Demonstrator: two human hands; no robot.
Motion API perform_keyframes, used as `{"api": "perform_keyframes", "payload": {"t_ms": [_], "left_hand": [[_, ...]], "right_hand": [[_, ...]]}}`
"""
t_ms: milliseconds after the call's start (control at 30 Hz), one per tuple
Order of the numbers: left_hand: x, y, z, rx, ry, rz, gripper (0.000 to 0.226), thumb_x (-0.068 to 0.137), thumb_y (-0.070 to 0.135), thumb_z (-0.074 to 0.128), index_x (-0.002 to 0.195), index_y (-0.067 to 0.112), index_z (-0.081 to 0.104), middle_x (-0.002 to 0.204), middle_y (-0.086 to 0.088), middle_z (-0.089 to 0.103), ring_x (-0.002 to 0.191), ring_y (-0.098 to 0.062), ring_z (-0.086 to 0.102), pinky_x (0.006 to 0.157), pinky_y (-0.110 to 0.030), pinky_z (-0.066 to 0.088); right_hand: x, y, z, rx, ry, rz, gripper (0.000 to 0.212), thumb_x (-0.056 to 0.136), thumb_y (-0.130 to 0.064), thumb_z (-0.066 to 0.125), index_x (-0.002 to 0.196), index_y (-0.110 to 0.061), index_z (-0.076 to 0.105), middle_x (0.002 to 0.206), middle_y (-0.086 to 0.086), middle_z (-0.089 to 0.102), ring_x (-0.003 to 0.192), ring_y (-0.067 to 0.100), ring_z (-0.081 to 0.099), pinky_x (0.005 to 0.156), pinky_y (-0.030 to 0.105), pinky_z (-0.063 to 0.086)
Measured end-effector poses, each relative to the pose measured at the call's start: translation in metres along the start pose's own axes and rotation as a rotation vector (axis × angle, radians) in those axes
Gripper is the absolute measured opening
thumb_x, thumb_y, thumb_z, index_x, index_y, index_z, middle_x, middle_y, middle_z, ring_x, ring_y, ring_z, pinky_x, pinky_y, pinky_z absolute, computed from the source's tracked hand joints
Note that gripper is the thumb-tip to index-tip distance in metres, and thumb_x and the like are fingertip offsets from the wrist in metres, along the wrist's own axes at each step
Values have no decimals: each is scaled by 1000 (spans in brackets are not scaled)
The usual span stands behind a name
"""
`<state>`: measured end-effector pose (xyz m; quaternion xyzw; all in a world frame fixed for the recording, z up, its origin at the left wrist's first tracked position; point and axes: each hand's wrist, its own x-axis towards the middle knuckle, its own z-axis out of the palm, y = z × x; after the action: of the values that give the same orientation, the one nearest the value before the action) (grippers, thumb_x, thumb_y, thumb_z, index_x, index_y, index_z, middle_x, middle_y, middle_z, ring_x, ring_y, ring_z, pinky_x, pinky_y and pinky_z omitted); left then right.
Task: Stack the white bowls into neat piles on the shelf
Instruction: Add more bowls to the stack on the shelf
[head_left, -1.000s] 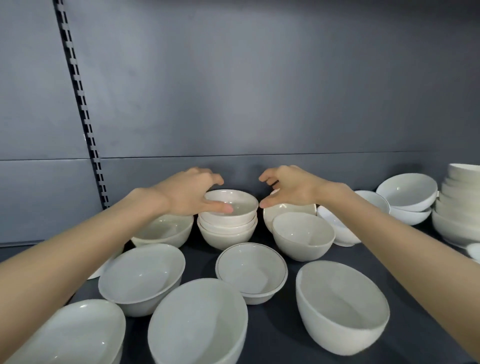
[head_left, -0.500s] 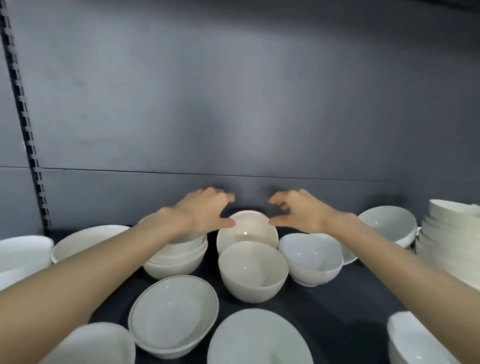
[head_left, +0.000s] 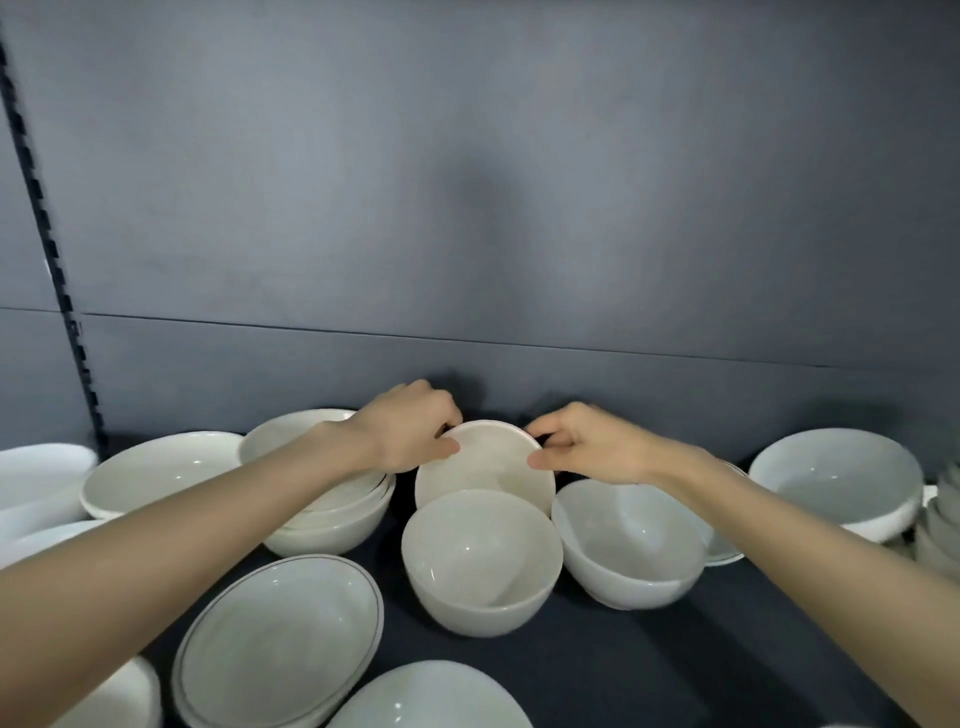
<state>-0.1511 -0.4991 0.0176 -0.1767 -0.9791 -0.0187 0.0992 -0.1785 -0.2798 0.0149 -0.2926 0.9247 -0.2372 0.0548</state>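
Note:
A small white bowl leans tilted at the back of the dark shelf, its inside facing me. My left hand pinches its left rim, thumb in front and fingers behind. My right hand pinches its right rim the same way. Just in front stands a deeper white bowl. A short pile of white bowls sits to the left, partly under my left forearm.
More white bowls surround the spot: one to the right, a wide one far right, a gold-rimmed one in front left, a shallow one back left. A tall stack stands at the right edge. The grey back wall is close behind.
Both hands have closed in from hovering apart and now pinch the tilted bowl's rim on either side. The view has shifted slightly.

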Motion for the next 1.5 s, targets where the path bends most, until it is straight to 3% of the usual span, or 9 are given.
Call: {"api": "perform_keyframes", "payload": {"t_ms": [133, 367, 467, 633, 733, 900, 1033, 1233, 1500], "left_hand": [[-4, 3, 1, 11, 65, -11, 24, 90, 22, 53, 70, 9, 52, 66, -1, 49, 72, -26, 39, 63, -31, 29], [-13, 5, -5, 37, 226, -52, 22, 94, 26, 48, 84, 9, 59, 73, -4, 58, 72, -28, 41, 64, -30, 29], [-16, 3, -11, 11, 352, -74, 22, 94, 28, 49, 87, 11, 61, 65, -2, 52, 70, -31, 42, 63, -33, 36], [-27, 0, -26, -313, 563, -60, 32, 88, 42, 50, 99, 19, 71, 71, -5, 66, 74, -30, 59, 75, -39, 51], [-39, 2, -44, -606, 638, -78, 19, 93, 29, 59, 105, 25, 73, 89, 4, 75, 84, -9, 66, 80, -22, 50], [-66, -17, -60, -928, 569, -74, 26, 90, 9, 61, 116, 13, 65, 103, 1, 73, 87, -2, 68, 82, -20, 51], [-91, -39, -67, -1121, 526, -38, 44, 79, -5, 69, 119, 7, 54, 108, 3, 69, 88, 1, 68, 75, -11, 51], [-118, -86, -61, -1129, 236, 63, 89, 50, 4, 90, 125, 30, 48, 127, 10, 59, 116, 1, 57, 96, -13, 45], [-119, -127, -34, -1169, 206, 16, 54, 65, -2, 82, 103, 29, 58, 100, 10, 72, 95, -2, 67, 79, -16, 53]], "right_hand": [[1, 1, 3, -30, 57, -41, 14, 92, -16, 60, 101, -11, 70, 69, 15, 63, 61, 11, 42, 67, 30, 42], [-5, -3, 0, -20, 205, -179, 24, 94, -11, 57, 115, -17, 67, 96, 10, 73, 98, 29, 63, 93, 39, 48], [-5, -8, -6, -78, 311, -245, 16, 94, -12, 55, 106, -10, 65, 89, 15, 69, 89, 35, 58, 88, 44, 48], [-11, -32, -17, 76, 521, -296, 25, 95, -9, 55, 115, -14, 68, 97, 5, 72, 91, 25, 63, 84, 46, 54], [-12, -53, -22, 218, 564, -303, 30, 95, -7, 54, 116, -20, 70, 97, 0, 74, 92, 22, 67, 83, 46, 57], [-6, -88, -23, 304, 597, -256, 22, 93, -5, 57, 103, -14, 74, 90, 10, 75, 85, 31, 68, 71, 43, 60], [2, -111, -18, 499, 585, -135, 17, 90, -5, 61, 96, -16, 73, 80, -4, 72, 65, 14, 71, 53, 29, 59], [19, -141, 15, 627, 546, 23, 9, 87, -1, 64, 92, -4, 71, 75, 8, 70, 52, 17, 67, 47, 28, 55], [17, -151, 52, 768, 465, 99, 31, 77, -12, 78, 103, -3, 64, 98, 13, 72, 81, 21, 73, 72, 29, 60]]}}
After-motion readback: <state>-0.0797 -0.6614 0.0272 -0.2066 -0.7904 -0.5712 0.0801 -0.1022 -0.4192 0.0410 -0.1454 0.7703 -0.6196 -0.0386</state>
